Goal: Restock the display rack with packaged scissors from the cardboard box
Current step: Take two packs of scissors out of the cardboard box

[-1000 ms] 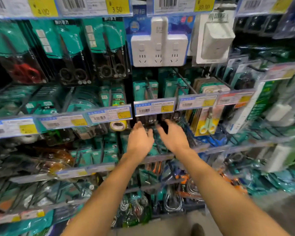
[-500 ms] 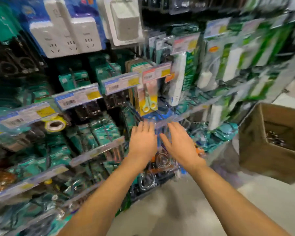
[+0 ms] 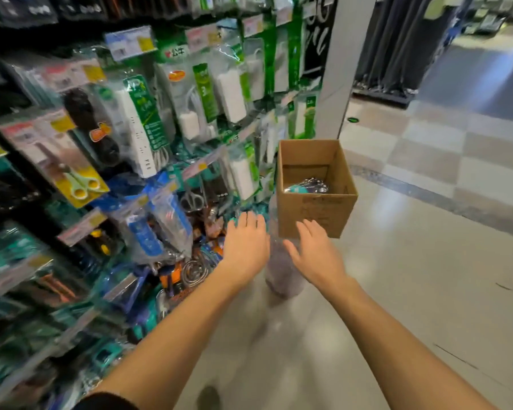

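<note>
An open cardboard box [image 3: 314, 214] stands on the shop floor by the end of the display rack [image 3: 80, 226]. Several packaged scissors [image 3: 307, 187] with teal cards lie in its bottom. My left hand [image 3: 246, 244] and my right hand [image 3: 316, 253] are stretched out palm down, fingers apart and empty, just short of the box's near wall. The rack fills the left side, its hooks hung with packaged scissors, among them a yellow-handled pair [image 3: 82, 184] and a steel pair [image 3: 191, 199].
Green power-strip packs [image 3: 211, 93] hang on the rack's upper right. A white pillar [image 3: 341, 66] rises behind the box. Glossy tiled floor [image 3: 427, 261] spreads to the right. A dark blurred patch [image 3: 282, 273] lies on the floor under my hands.
My view has swung right and down from the rack's hooks to the floor. Both hands left the rack and moved toward the cardboard box, which now sits in the middle.
</note>
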Demonstrator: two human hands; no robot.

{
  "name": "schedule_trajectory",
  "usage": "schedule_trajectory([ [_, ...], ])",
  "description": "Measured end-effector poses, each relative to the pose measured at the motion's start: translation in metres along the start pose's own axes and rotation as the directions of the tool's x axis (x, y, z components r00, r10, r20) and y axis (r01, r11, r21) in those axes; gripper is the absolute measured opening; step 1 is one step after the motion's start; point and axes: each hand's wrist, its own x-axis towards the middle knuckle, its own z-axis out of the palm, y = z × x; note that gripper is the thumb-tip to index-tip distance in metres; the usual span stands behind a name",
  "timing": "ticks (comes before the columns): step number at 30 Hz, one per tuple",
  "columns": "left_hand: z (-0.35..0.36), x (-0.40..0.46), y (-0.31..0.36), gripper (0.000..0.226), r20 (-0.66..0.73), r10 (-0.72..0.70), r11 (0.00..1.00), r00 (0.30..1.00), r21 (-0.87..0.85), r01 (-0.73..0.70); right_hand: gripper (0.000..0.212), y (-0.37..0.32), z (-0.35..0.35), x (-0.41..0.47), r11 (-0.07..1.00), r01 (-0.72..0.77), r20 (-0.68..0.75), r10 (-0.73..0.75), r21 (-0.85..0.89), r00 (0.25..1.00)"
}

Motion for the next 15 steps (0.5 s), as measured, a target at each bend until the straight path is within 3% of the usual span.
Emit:
schedule_trajectory([
  [6, -0.008, 0.019, 0.077, 0.055, 0.017, 0.065, 0.996, 0.998, 0.063, -0.066, 0.054, 0.071, -0.019, -0.017, 0.998, -0.069, -0.014, 0.069, -0.003, 0.997],
  [15, -0.005, 0.091, 0.132, 0.050, 0.011, 0.080, 0.995, 0.997, 0.052, -0.080, 0.055, 0.142, -0.024, 0.022, 0.994, -0.099, -0.023, 0.098, -0.051, 0.995],
])
